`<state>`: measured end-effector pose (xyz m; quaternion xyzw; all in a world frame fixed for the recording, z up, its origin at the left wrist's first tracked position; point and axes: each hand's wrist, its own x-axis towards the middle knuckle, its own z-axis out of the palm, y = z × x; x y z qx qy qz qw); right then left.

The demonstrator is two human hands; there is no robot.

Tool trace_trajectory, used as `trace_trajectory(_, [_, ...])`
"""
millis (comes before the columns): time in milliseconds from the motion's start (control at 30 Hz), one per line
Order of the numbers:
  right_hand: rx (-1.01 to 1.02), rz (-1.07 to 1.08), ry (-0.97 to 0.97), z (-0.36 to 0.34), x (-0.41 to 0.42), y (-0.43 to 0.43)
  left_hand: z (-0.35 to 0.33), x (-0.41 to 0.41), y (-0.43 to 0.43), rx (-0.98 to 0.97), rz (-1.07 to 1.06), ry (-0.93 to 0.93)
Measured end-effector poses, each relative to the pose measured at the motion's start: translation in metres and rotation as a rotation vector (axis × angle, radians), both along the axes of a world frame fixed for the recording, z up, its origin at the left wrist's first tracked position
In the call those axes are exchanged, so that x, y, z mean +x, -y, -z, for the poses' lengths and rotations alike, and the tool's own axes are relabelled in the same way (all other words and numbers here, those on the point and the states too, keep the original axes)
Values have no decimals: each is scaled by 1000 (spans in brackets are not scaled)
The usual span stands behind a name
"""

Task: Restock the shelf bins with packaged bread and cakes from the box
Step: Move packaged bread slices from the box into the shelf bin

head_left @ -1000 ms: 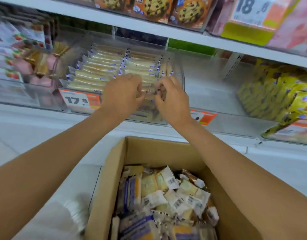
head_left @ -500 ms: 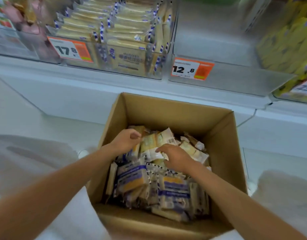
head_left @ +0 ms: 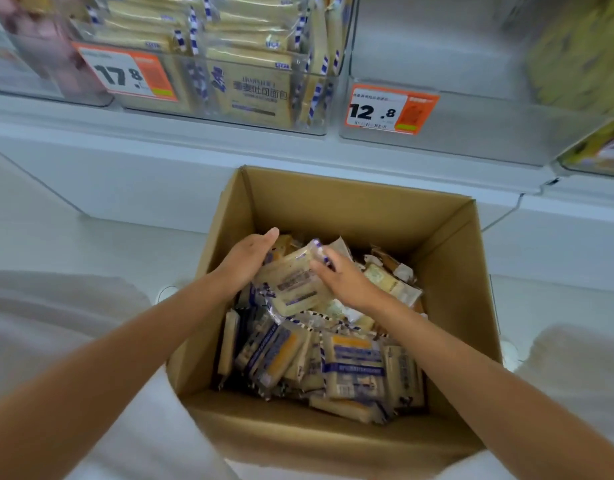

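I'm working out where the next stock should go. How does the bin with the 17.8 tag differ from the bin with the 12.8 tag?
The 17.8 bin is packed with rows of blue-striped bread packets, while no packets show in the 12.8 bin. The 17.8 bin stands on the left and the 12.8 bin on the right. Both are clear plastic and sit side by side on one shelf.

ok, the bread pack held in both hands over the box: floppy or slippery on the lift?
Probably light: the left hand and right hand hold the bread pack up by its edges alone. It is likely soft, so squeezing could crush it. Its glossy film may be slippery.
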<state>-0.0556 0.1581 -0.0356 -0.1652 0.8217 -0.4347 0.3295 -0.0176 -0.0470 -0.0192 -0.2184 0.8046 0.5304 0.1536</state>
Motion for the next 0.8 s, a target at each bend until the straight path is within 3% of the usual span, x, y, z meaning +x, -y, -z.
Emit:
trace_trajectory(67, [-149,173,141,-7,-10,-15,-6,-4,-6,37,-79,-14])
trace_trajectory(133, [-274,350,314,-7,-16,-29,-9,-8,-14,353,-101,101])
trace_trajectory(200, [-323,384,391,-6,-15,-42,-9,-7,-24,601,-11,227])
trace_trajectory(300, [-110,231,312,-12,-3,-67,-3,-10,-35,475,-6,212])
trace_trajectory(433, [481,-385,136,13,35,-96,14,-12,-35,351,-160,195])
trace_trajectory(500, [580,-522,99,38,54,-96,18,-10,-31,328,-180,204])
trace_trajectory(600, [544,-402,-5,63,61,-91,20,-5,-27,290,-191,179])
trace_trajectory(700, [384,-90,-158,68,56,-83,21,-2,-24,277,-236,144])
trace_trajectory(800, [577,-136,-301,74,57,-74,21,-1,-21,300,-296,116])
